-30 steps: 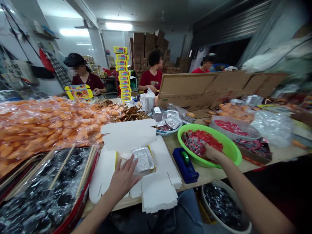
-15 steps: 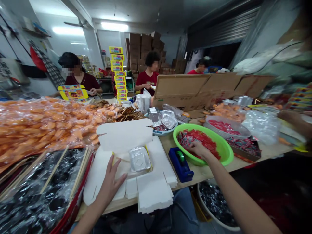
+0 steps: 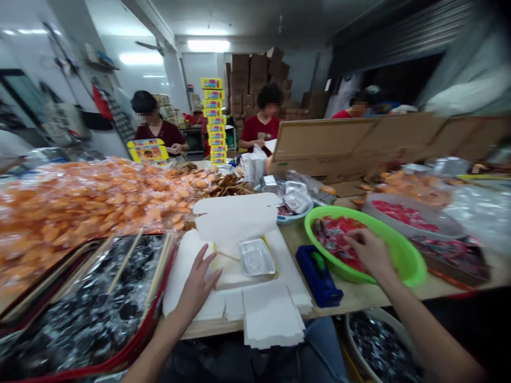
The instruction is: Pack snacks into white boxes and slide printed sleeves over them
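My left hand (image 3: 199,279) has its fingers spread at the left edge of an open white cardboard box (image 3: 235,218), which lies on a stack of flat white box blanks (image 3: 273,311). Inside the box are a silver foil tray (image 3: 257,257) and a thin wooden stick (image 3: 227,256). Over a bright green basin (image 3: 415,271), my right hand (image 3: 371,252) has thumb and fingers pinched together; whatever they may hold is too small to make out. Red and patterned packets (image 3: 333,234) fill the basin below it.
Between box and basin stands a blue tape dispenser (image 3: 319,276). A red-rimmed tray (image 3: 131,361) of wrapped black pieces is at left, before heaped orange packets (image 3: 99,197). Behind are a blue bowl (image 3: 293,217) with foil trays and a large carton (image 3: 323,143). Several people sit across the table.
The view has swung left, so everything sits further right. My right hand has come up off the packets and a little rightward over the basin. My left hand stays by the box, fingers spread.
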The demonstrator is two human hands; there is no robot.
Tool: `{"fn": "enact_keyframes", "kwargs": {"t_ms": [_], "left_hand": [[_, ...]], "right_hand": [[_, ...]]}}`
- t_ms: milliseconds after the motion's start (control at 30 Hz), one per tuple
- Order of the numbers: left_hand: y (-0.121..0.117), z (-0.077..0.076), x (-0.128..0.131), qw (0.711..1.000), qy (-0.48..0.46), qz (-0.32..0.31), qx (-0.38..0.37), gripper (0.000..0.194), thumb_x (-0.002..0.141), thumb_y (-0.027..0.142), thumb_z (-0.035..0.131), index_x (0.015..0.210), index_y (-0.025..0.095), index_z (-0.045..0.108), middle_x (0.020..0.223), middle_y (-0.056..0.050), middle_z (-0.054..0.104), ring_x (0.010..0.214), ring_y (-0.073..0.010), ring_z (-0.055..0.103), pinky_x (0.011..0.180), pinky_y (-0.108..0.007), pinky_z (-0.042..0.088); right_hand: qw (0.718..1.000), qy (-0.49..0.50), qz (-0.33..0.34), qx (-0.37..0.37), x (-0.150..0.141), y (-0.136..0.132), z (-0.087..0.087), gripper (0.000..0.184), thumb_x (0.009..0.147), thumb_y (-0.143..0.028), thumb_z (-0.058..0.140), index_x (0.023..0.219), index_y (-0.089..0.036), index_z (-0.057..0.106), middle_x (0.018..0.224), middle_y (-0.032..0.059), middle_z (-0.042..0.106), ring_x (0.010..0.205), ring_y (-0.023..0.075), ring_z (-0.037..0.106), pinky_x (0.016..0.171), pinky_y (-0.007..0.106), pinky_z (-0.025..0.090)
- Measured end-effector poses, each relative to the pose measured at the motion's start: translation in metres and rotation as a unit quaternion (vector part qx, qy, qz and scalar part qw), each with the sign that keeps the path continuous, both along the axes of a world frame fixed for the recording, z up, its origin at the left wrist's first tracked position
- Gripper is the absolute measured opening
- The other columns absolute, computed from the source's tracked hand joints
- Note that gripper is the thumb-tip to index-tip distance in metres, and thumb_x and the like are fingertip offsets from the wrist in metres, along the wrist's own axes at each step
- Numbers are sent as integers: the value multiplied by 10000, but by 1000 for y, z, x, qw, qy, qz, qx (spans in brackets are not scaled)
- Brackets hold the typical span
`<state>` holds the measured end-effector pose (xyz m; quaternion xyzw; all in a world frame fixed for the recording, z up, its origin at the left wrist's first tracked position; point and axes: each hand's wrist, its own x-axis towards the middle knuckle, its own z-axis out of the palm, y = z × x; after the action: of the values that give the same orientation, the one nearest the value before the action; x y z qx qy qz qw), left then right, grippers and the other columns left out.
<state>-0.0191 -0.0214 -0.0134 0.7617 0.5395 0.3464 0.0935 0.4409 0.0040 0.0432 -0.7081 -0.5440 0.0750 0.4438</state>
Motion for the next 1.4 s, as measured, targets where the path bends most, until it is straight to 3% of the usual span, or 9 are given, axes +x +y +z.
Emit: {"fn": "enact_keyframes", "kwargs": {"t_ms": [167, 333, 500, 667, 800, 1033, 1200, 1333, 1400], "left_hand": [[24, 39, -64, 972, 151, 178, -17, 293, 907, 260, 393, 1102, 179, 596, 1144, -99, 598, 1115, -210, 533, 990, -350, 403], [32, 55, -128, 907, 266, 302, -126, 306, 865, 205, 412, 1085, 176, 623, 1055, -132, 603, 1014, -271, 562, 846, -379, 451], [42, 45, -167, 900, 286, 288, -161, 367, 834, 271, 507, 1189, 201, 570, 1132, -122, 555, 1054, -269, 517, 841, -349, 445], [55, 46, -179, 908, 294, 251, -160, 300, 777, 329, 593, 1042, 195, 639, 1082, -102, 563, 1062, -263, 501, 874, -326, 419], [58, 49, -178, 910, 286, 258, -150, 258, 754, 352, 595, 946, 182, 632, 1041, -105, 574, 1024, -269, 522, 842, -336, 424], [48, 52, -177, 920, 250, 285, -98, 198, 744, 350, 578, 837, 175, 569, 922, -77, 593, 990, -244, 525, 830, -303, 410], [37, 84, -155, 938, 45, 343, 11, 258, 799, 413, 530, 862, 167, 576, 819, -42, 616, 781, -189, 569, 715, -277, 422], [23, 95, -73, 972, -155, 169, -59, 290, 740, 440, 609, 813, 160, 581, 728, 0, 617, 668, -138, 553, 632, -237, 418], [13, 89, -20, 960, -228, 57, -150, 297, 678, 419, 675, 768, 153, 580, 682, 1, 618, 622, -125, 549, 579, -222, 413]], "right_hand": [[981, 138, 136, -29, -90, -10, 14, 411, 662, -537, 617, 871, -186, 573, 728, 50, 648, 659, 197, 599, 608, 303, 473], [963, 99, 236, -80, -170, -8, -11, 377, 702, -538, 545, 850, -193, 581, 769, 63, 671, 688, 205, 616, 622, 299, 484], [957, -73, 260, -106, -184, -2, -33, 362, 827, -512, 399, 872, -223, 612, 871, 54, 651, 816, 216, 609, 728, 318, 462], [950, -223, 133, -174, -179, -5, -35, 435, 874, -373, 313, 1154, -118, 529, 1059, 161, 571, 980, 283, 564, 761, 366, 443], [926, -177, 162, -292, -179, -12, -36, 446, 911, -333, 263, 1290, -146, 403, 1014, 128, 632, 873, 249, 622, 703, 330, 426], [919, -201, 177, -291, -170, -30, -35, 467, 869, -256, 285, 1321, -173, 369, 863, 92, 661, 756, 237, 633, 592, 290, 355], [921, -188, 179, -289, -161, -34, -43, 517, 861, -315, 246, 1355, -177, 315, 806, 69, 636, 688, 233, 623, 583, 297, 354], [926, -189, 184, -270, -163, -35, -44, 545, 846, -302, 213, 1365, -161, 300, 787, 65, 621, 671, 228, 617, 583, 300, 352], [928, -186, 180, -268, -162, -36, -45, 553, 837, -316, 212, 1359, -162, 314, 762, 57, 615, 658, 228, 616, 574, 300, 354]]}}
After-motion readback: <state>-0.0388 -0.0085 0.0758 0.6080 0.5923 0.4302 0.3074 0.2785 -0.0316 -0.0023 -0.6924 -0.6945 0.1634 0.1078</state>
